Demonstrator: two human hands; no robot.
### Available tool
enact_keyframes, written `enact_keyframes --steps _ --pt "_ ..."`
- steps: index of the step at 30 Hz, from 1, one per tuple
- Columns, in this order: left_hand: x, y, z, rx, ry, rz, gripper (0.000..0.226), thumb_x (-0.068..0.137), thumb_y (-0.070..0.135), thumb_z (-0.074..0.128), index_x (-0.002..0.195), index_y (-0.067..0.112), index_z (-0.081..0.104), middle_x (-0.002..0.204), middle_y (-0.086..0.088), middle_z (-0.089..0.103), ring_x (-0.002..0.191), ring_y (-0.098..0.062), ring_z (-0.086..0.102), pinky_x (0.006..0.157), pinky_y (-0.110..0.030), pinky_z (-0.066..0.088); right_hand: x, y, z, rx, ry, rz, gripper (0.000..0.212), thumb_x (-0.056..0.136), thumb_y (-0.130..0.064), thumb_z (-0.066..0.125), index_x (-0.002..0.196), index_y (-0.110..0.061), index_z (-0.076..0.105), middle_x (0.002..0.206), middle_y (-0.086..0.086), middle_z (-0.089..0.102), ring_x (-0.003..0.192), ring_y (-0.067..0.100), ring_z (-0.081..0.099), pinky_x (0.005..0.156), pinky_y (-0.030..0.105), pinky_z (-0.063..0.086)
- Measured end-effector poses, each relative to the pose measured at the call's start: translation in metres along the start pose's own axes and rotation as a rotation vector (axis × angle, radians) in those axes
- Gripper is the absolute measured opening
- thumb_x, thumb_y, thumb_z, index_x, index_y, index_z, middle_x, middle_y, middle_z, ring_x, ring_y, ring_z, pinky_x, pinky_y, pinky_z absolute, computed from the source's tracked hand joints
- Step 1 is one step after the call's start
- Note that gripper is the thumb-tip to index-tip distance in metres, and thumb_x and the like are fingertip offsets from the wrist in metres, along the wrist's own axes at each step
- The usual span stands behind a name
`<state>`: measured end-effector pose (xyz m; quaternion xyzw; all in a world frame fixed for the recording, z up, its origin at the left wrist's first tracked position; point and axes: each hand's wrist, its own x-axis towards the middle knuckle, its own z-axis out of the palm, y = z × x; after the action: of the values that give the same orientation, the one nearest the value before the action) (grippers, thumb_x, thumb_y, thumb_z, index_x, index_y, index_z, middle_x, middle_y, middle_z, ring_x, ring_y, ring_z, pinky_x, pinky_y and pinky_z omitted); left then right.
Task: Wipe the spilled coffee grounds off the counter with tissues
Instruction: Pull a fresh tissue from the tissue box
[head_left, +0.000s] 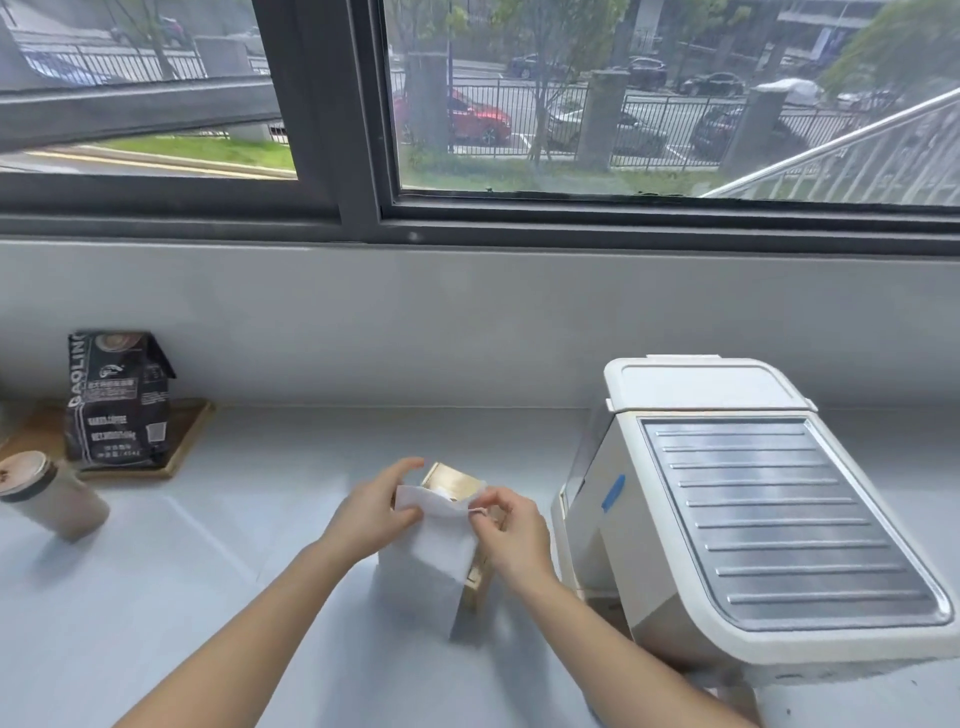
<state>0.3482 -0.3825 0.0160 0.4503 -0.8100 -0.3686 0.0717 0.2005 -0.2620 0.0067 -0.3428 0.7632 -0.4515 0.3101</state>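
Note:
A white tissue (441, 535) hangs in front of a gold tissue box (453, 480) that stands on the pale grey counter (208, 571). My left hand (376, 512) pinches the tissue's upper left corner. My right hand (511, 530) pinches its upper right edge. The sheet hangs down over the box front and hides most of it. A few dark specks of coffee grounds (789, 711) lie on the counter at the lower right, below the coffee machine.
A cream coffee machine (737, 509) with a ribbed metal top stands close on the right. A black coffee bag (118, 397) sits on a wooden board (187, 431) at the left, and a lidded cup (49, 499) stands near it. A grey sill and window rise behind.

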Motion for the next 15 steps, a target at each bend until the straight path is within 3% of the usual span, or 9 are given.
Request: enact_keyframes --steps 4,8,10,12,15 --pt "0.013 0.002 0.002 -0.027 0.079 0.037 0.025 0.079 0.024 0.062 0.093 0.043 0.069 0.093 0.017 0.071 0.091 -0.007 0.061 0.082 -0.030 0.049 0.008 0.004 0.007 0.016 0.058 0.005 0.018 0.082 -0.015 0.058 0.072 -0.031 0.059 0.084 -0.002 0.069 0.082 0.017 0.065 0.088 0.043 0.049" --pt "0.014 0.007 0.002 -0.055 0.145 0.055 0.011 0.080 0.029 0.064 0.071 0.033 0.068 0.078 0.013 0.071 0.084 -0.013 0.061 0.073 -0.032 0.046 0.010 0.002 0.006 0.136 0.125 -0.006 0.021 0.084 -0.008 0.059 0.077 -0.028 0.057 0.080 -0.007 0.066 0.076 0.014 0.063 0.076 0.039 0.051" --pt "0.011 0.010 -0.001 -0.133 0.174 0.045 0.011 0.079 0.030 0.065 0.069 0.028 0.066 0.076 0.010 0.069 0.085 -0.017 0.062 0.074 -0.034 0.047 0.009 -0.003 0.004 0.192 0.181 -0.044 0.024 0.084 -0.007 0.059 0.083 -0.030 0.053 0.081 -0.007 0.063 0.077 0.011 0.061 0.076 0.038 0.051" --pt "0.008 0.017 -0.009 -0.226 0.234 0.071 0.004 0.079 0.023 0.072 0.078 0.020 0.070 0.089 0.006 0.066 0.093 -0.017 0.061 0.083 -0.033 0.045 0.008 -0.013 0.000 0.249 0.222 -0.114 0.029 0.084 -0.007 0.059 0.090 -0.034 0.050 0.082 -0.006 0.062 0.079 0.013 0.061 0.075 0.036 0.051" --pt "0.001 0.039 -0.034 -0.374 0.247 0.152 0.013 0.081 0.015 0.073 0.093 0.011 0.070 0.099 -0.001 0.068 0.095 -0.015 0.061 0.087 -0.032 0.045 0.006 -0.040 -0.009 0.289 0.251 -0.276 0.031 0.088 -0.008 0.055 0.096 -0.037 0.047 0.078 -0.016 0.058 0.072 0.005 0.057 0.066 0.023 0.047"
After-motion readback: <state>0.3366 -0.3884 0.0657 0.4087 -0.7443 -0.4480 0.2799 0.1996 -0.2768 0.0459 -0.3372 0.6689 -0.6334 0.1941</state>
